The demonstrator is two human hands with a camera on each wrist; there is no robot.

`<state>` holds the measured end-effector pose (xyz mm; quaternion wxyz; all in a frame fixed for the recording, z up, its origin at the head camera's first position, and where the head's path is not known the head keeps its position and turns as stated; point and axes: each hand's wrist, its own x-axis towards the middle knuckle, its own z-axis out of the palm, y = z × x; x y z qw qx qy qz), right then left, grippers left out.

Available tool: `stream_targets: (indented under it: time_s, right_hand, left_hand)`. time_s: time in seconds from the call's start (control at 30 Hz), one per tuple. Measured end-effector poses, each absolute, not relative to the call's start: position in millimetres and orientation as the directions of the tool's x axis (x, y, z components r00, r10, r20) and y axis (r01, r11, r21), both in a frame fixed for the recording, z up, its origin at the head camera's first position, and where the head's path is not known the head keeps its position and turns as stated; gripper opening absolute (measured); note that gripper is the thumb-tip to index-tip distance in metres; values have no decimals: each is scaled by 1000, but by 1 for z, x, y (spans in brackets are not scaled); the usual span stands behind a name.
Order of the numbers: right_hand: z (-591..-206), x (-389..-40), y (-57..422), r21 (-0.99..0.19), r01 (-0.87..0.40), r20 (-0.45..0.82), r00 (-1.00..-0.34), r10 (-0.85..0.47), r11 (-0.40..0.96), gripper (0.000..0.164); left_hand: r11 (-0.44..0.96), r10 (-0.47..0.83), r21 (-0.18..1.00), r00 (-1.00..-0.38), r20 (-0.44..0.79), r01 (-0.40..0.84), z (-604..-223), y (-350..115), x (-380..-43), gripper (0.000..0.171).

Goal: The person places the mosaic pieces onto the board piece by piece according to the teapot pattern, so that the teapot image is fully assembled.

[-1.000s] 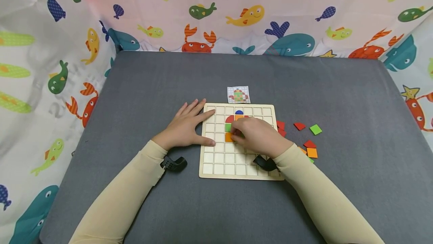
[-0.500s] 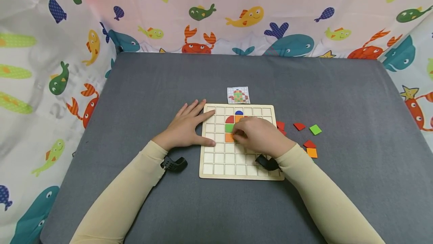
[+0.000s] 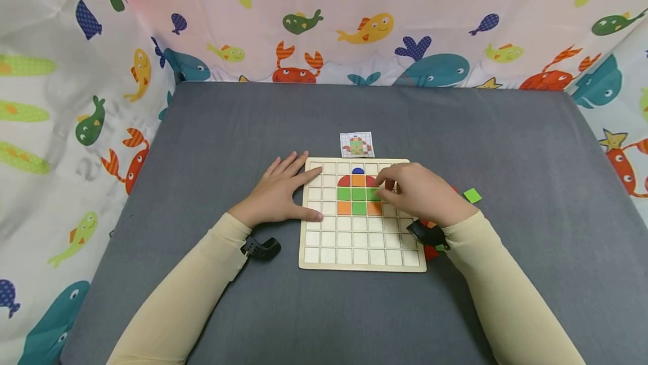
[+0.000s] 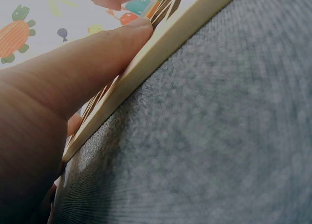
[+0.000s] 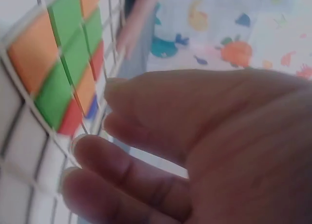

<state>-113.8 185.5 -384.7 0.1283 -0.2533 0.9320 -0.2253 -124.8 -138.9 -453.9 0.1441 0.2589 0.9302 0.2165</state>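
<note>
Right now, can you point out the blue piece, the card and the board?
Blue piece (image 3: pixel 358 171): head view, its middle.
Card (image 3: pixel 356 144): head view, its middle.
Board (image 3: pixel 360 224): head view, a bare cell.

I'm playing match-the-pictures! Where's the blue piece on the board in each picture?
Head: the blue piece is near the board's far edge, just beyond the top orange square.
Left wrist: it can't be seen.
Right wrist: it's left of the middle, small and blurry, beside an orange square.
Shared landmark: the wooden board shows in all three.
</note>
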Motion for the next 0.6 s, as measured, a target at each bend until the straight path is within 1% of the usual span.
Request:
stream_targets:
  time_s: [0.17, 0.3, 0.47, 0.6]
  right_hand:
    - [-374, -114, 206, -488, -350, -167, -861, -480, 799, 22]
    - [-372, -113, 222, -482, -305, -188, -880, -437, 821, 23]
    - [-372, -115, 244, -476, -260, -203, -897, -393, 840, 24]
    - [-368, -117, 265, -459, -220, -214, -913, -348, 860, 29]
  left_hand:
    - [769, 551, 475, -820, -155, 427, -454, -136, -125, 112]
    - [761, 563, 482, -811, -160, 434, -452, -135, -123, 112]
    - [771, 551, 475, -818, -166, 423, -451, -137, -123, 112]
    - [771, 550, 473, -821, -156, 427, -450, -138, -124, 112]
